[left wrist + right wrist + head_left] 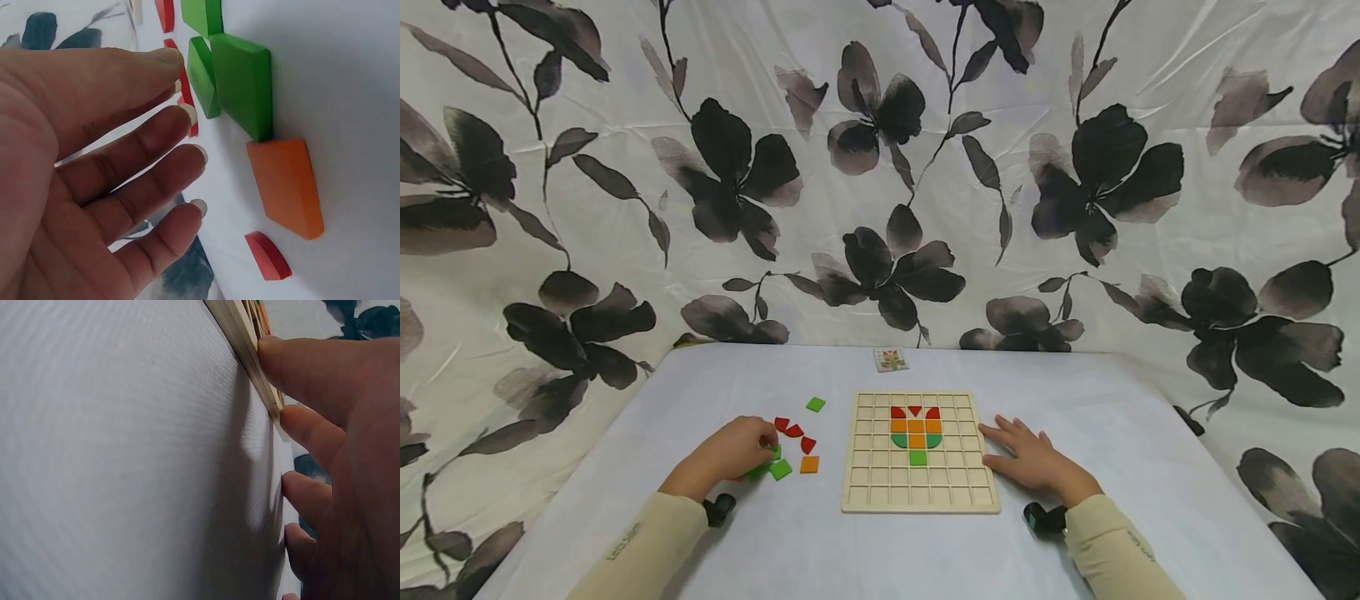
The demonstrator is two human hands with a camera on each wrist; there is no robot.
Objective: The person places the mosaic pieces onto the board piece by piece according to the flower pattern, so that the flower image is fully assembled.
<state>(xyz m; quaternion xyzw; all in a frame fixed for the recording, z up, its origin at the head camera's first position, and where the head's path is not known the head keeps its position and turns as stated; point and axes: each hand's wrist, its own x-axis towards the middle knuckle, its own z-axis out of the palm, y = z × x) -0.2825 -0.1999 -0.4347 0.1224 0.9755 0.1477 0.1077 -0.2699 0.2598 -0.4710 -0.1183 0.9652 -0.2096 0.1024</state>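
Note:
My left hand (737,448) reaches over loose coloured tiles left of the board, thumb and fingers slightly bent, with nothing visible in its grasp. In the left wrist view, the thumb and index fingertips overlap red pieces, right beside a green square tile (242,87). An orange square tile (286,187) and a red curved piece (269,256) lie close by. On the other side, my right hand (1030,457) is spread, its thumb and index fingertips at the right edge of the wooden grid board (880,492). Red, orange and green pieces form a flower-like pattern in the board's upper middle.
A small picture card (891,360) with a similar pattern lies behind the board. One green tile (816,404) sits apart, beyond the red pieces (793,431). The white-covered table (925,558) meets a floral curtain (880,192) at the back.

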